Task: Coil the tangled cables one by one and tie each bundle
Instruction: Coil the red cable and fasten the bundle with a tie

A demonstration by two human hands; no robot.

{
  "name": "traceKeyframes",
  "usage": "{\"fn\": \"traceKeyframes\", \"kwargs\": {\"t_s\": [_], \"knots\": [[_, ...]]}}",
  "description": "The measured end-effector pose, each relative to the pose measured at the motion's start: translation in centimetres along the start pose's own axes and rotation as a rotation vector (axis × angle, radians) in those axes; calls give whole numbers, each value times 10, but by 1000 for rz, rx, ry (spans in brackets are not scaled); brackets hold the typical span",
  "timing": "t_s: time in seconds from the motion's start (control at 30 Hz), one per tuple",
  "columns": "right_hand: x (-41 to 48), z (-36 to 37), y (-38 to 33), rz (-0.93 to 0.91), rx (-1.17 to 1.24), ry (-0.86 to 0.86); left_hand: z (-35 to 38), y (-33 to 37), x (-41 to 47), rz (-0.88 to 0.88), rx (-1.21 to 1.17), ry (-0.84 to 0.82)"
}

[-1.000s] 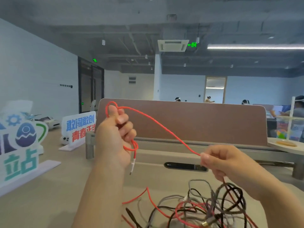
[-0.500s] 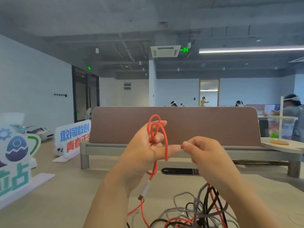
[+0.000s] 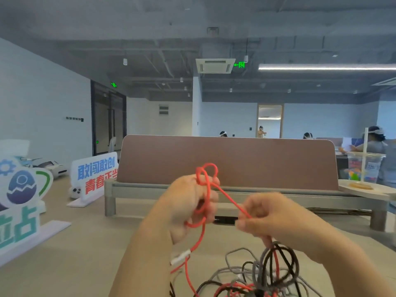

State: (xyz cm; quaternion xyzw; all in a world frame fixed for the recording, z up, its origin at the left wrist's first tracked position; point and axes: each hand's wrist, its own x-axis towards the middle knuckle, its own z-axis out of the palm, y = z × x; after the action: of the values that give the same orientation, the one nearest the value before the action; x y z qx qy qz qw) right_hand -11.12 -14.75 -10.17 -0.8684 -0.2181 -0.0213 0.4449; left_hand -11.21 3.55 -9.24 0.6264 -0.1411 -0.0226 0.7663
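Geometry first: red cable (image 3: 231, 199) spans from our left hand (image 3: 188, 207) down-right to our right hand (image 3: 276, 218), so the working section's long axis is diagonal, high on the left and low on the right. Left hand is curled round a few small red loops. They poke out above the fingers and below the palm, and the tail w/ white connector (image 3: 180, 255) hangs under it. Right hand pinches the same cable btwn thumb and fingertips, near the coil but apart from it. Below the right hand the cable drops into the tangled pile (image 3: 270, 273) of grey/black/red leads on the desk (image 3: 64, 264), mostly under the right wrist.

Our read: the next wrap needs the right hand to carry slack up-left over the left fingers. Right hand is nearer the pile, so it feeds. Risk imo: slack snags in the pile and lifts the lot.
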Motion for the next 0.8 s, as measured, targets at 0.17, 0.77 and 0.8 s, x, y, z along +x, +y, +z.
{"fn": "traceKeyframes", "kwargs": {"t_s": [0.17, 0.77, 0.8], "knots": [[9, 1, 53, 411, -510, -278, -33, 15, 3, 266, -692, 257], [-5, 9, -31, -65, 370, 250, 11, -11, 19, 471, 865, 647], [-5, 12, -32, -77, 271, 272, 11, -10, 19, 470, 869, 648]]}}
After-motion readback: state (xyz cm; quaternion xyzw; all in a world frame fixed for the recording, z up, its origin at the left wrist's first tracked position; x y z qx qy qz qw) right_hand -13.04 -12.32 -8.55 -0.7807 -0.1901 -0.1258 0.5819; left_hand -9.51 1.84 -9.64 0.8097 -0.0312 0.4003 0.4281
